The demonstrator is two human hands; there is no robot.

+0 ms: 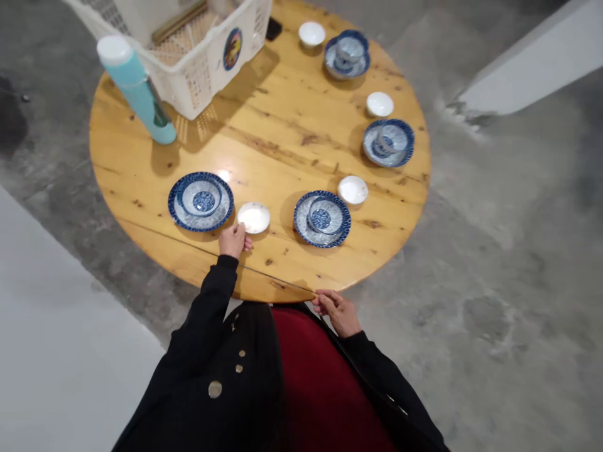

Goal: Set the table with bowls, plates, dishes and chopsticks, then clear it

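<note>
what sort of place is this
Likely a dining space, perhaps a home or a simple eatery; I can't tell which. Blue-patterned tableware and small white bowls are set out around a round wooden table, on a bare grey floor.

Through my feed, the tabletop [282, 150] looked like varnished wood, knotty and glossy enough to throw back a bright glare. I read the white dishes [254, 218] as smooth glazed ceramic, and the patterned plates [200, 223] as similarly shiny ware. The basket [202, 88] looked like pierced plastic; the bottle [126, 72] seemed smooth plastic too. I saw the jacket [188, 351] as matt cloth with shiny, metal-looking studs [215, 389]. The floor [471, 251] looked like dull, mottled concrete.
</note>
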